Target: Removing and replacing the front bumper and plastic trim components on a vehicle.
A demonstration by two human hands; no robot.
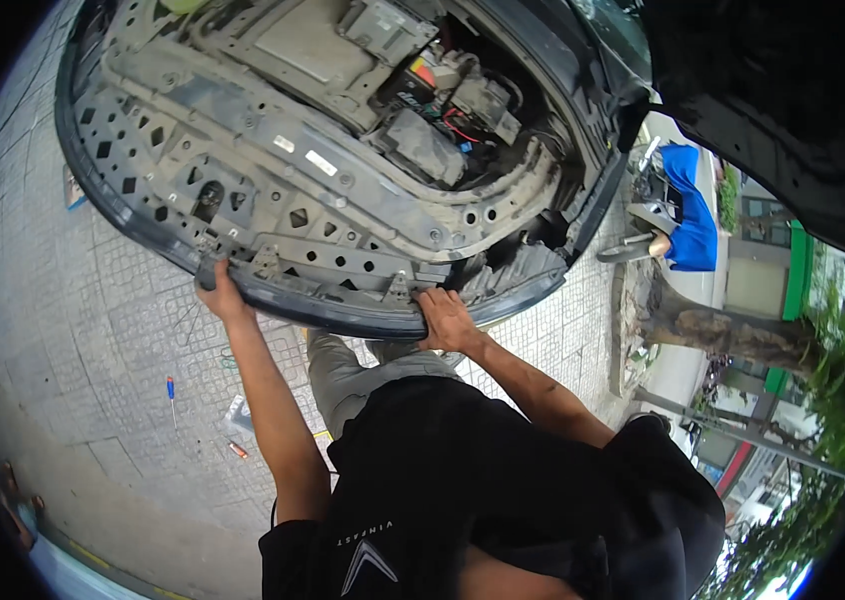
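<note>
A car's open engine bay spreads before me, with its dark front bumper [328, 322] curving along the near side. My left hand [227, 300] is closed on the bumper's upper edge, thumb on top; its other fingers are mostly hidden. Farther right, my right hand [448, 322] has its fingers bent over the same edge, close to a small metal bracket [400, 288]. Behind both hands runs a dusty grey front panel [273, 215] full of holes. The battery [423, 85] and a black fuse box [425, 142] sit deeper in the bay.
The raised hood [783, 120] hangs at the upper right. On the paving to the left lie a blue-handled screwdriver [172, 395] and a small orange-red item [238, 450]. A motorbike under a blue cover [691, 210] and a tree trunk [723, 332] stand to the right.
</note>
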